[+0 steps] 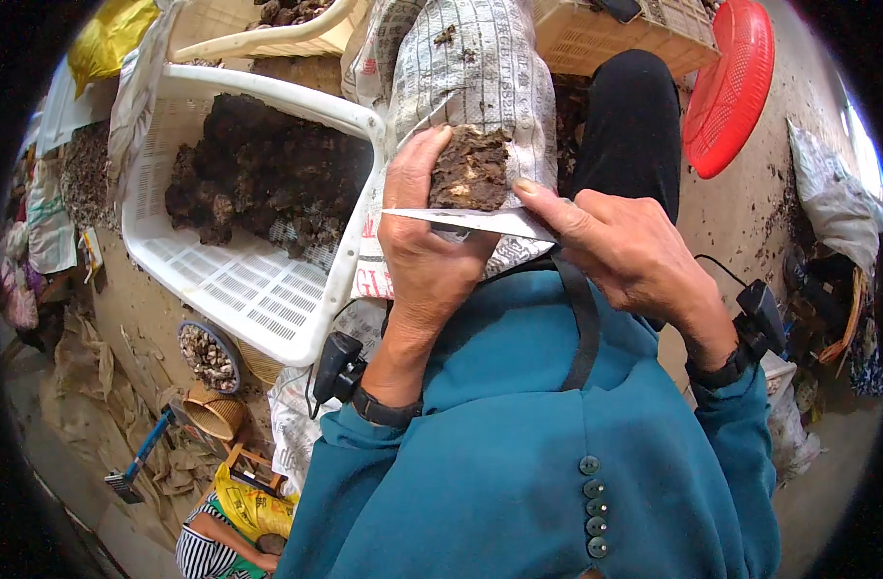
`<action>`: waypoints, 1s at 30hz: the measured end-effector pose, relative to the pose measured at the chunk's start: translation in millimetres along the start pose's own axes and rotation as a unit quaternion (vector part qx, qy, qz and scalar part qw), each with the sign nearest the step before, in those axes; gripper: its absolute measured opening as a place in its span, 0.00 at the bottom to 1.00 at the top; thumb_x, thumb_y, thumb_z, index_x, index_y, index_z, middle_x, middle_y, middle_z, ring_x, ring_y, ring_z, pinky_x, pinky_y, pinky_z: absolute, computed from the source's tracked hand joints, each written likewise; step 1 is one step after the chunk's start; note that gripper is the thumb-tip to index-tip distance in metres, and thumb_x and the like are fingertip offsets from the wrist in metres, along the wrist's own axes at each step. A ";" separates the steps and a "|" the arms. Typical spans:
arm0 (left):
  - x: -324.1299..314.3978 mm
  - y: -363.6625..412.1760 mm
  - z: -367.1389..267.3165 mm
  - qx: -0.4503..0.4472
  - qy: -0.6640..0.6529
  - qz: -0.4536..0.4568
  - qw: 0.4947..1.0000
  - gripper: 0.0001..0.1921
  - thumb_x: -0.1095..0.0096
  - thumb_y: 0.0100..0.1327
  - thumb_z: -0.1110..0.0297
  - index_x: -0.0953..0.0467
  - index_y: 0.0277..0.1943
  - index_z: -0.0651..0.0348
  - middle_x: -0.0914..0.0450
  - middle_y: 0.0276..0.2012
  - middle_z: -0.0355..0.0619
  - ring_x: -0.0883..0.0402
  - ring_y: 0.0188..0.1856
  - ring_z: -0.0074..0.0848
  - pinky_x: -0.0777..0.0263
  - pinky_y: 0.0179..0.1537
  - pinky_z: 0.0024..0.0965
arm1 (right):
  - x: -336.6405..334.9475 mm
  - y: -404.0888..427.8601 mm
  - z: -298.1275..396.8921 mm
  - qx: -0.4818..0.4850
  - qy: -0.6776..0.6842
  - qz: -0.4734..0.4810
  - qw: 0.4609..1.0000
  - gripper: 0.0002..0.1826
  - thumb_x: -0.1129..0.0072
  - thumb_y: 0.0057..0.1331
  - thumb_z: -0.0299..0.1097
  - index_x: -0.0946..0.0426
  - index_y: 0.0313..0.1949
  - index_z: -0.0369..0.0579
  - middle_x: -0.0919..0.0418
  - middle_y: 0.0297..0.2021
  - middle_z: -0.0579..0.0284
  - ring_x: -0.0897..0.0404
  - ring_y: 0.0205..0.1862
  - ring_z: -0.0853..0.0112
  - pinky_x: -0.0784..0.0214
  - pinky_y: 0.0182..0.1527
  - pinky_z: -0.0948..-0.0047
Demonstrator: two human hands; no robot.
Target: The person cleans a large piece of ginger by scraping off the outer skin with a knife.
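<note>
My left hand (430, 253) holds a rough dark brown chunk (470, 170), which looks like a fungus or root piece with pale patches, over a woven plastic sack (477, 72) on my lap. In my right hand (615, 246) is a knife, its pale blade (470, 218) lying along the near edge of the chunk and pointing left across my left hand. The knife's handle is hidden in my fingers. More dark chunks (268, 166) fill part of a white plastic basket (253, 293) at the left.
Cream plastic crates (629, 40) stand beyond my knees, with a red plastic sieve-like tray (730, 94) at the right. Lower left are a bowl of pale pieces (208, 356), a wicker basket (215, 411) and another person's arm (228, 535) in a striped sleeve.
</note>
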State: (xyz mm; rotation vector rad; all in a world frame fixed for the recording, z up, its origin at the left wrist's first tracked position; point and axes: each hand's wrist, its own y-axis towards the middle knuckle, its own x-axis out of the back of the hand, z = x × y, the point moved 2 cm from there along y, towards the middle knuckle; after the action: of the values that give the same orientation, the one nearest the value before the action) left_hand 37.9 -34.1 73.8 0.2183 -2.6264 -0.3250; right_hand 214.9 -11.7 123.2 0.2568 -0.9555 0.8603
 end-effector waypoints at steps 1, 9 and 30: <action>-0.3 0.1 0.4 0.001 -0.001 -0.003 1.000 0.33 0.31 0.36 0.72 0.36 0.50 0.66 0.31 0.46 0.56 0.31 0.49 0.43 0.39 0.52 0.36 | -0.3 2.0 1.6 0.002 -0.003 -0.003 1.000 0.36 0.49 0.48 0.26 0.45 0.59 0.60 0.34 0.20 0.56 0.30 0.22 0.60 0.39 0.21 0.65; 0.9 0.5 3.8 0.013 0.019 -0.018 1.000 0.31 0.32 0.39 0.69 0.35 0.49 0.68 0.30 0.45 0.56 0.30 0.48 0.43 0.38 0.50 0.36 | -2.2 12.6 13.8 0.002 -0.016 -0.011 1.000 0.36 0.47 0.48 0.24 0.44 0.59 0.53 0.35 0.20 0.57 0.31 0.23 0.62 0.40 0.23 0.67; -2.1 -1.1 0.2 0.009 -0.020 -0.015 1.000 0.35 0.33 0.33 0.76 0.36 0.50 0.64 0.32 0.46 0.54 0.33 0.50 0.43 0.40 0.52 0.36 | -7.7 -15.3 12.0 -0.073 0.070 0.011 0.995 0.38 0.49 0.50 0.22 0.52 0.61 0.51 0.32 0.24 0.52 0.30 0.27 0.56 0.38 0.29 0.62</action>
State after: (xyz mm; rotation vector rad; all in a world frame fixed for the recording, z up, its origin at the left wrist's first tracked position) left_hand 39.7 -34.6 72.4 0.2606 -2.6685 -0.3205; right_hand 216.7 -32.2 126.5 0.0594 -0.8861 0.8126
